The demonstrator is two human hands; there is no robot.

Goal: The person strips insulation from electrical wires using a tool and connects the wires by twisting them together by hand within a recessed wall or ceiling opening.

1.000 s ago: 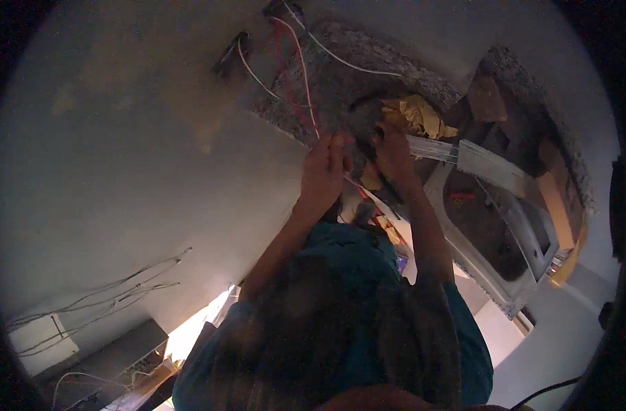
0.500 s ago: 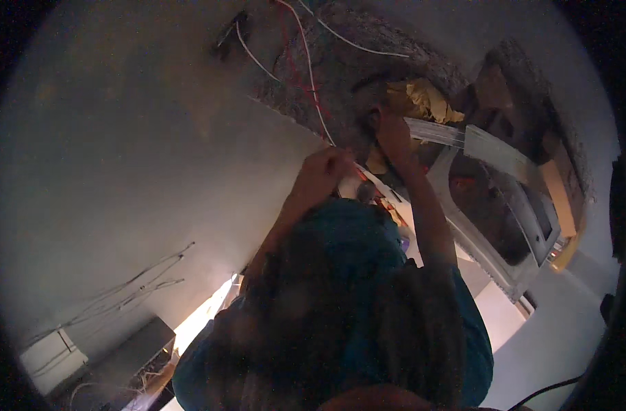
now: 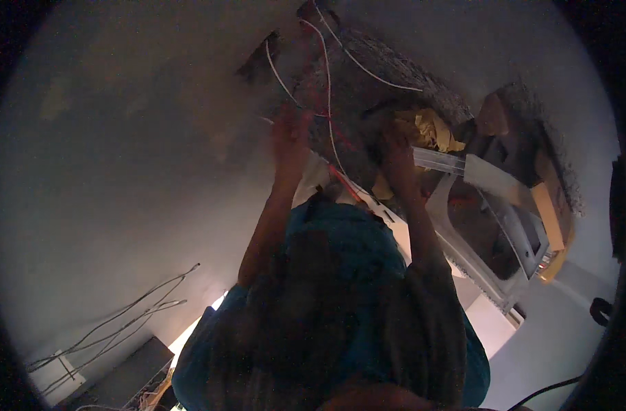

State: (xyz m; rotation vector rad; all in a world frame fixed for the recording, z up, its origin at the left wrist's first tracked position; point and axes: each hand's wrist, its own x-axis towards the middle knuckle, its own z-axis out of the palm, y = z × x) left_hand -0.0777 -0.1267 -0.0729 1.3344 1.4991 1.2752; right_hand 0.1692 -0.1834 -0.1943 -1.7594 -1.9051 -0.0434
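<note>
Raised and blurred, my left hand [image 3: 289,144] is beside the wall's broken edge, close to loose red wires. Its fingers are smeared, and whether it holds anything does not show. My right hand [image 3: 397,154] lies in shadow near crumpled brown paper [image 3: 435,131] and pale flat strips [image 3: 438,162]; its fingers are too dark to make out. A thin white wire [image 3: 329,89] hangs down between my hands. Another white wire [image 3: 371,72] curves off to the right. Below them lies a long orange-red object [image 3: 344,183], its kind unclear.
On the right stand a pale frame with openings [image 3: 464,250] and a cardboard piece [image 3: 551,216]. Grey cables [image 3: 121,318] stick out at the lower left above a dark box [image 3: 124,377]. A black cable [image 3: 546,392] runs at the lower right.
My left hand has moved up and left, away from the lower end of the white wire. My right hand has shifted slightly down. The whole view has tilted a little.
</note>
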